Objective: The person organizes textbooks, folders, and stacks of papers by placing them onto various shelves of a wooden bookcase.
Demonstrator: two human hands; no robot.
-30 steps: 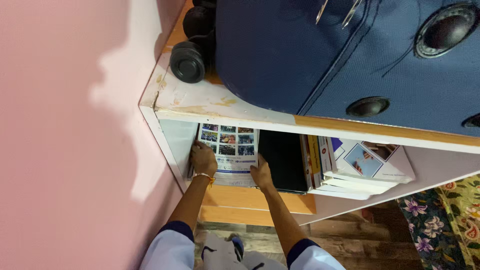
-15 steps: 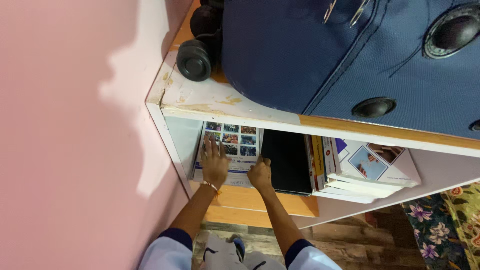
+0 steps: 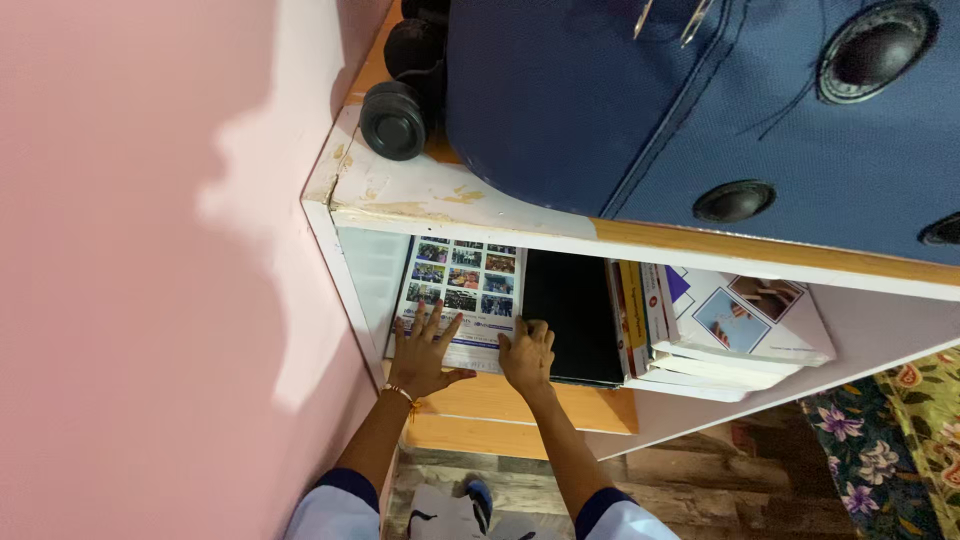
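Note:
A thin white booklet [image 3: 462,290] with a grid of small photos on its cover lies at the left end of a shelf compartment. My left hand [image 3: 424,350] rests flat on its lower left part, fingers spread. My right hand [image 3: 527,355] presses with bent fingers on the booklet's lower right corner, beside a black book [image 3: 572,315]. A thin bracelet sits on my left wrist.
A stack of books [image 3: 720,325] leans to the right of the black book. A big blue wheeled suitcase [image 3: 700,110] lies on top of the white shelf unit [image 3: 450,205]. A pink wall [image 3: 150,270] stands on the left. Patterned fabric [image 3: 900,440] lies at lower right.
The view has shifted right and down. My left hand has spread flatter over the booklet, and my right hand has come up onto its lower right corner.

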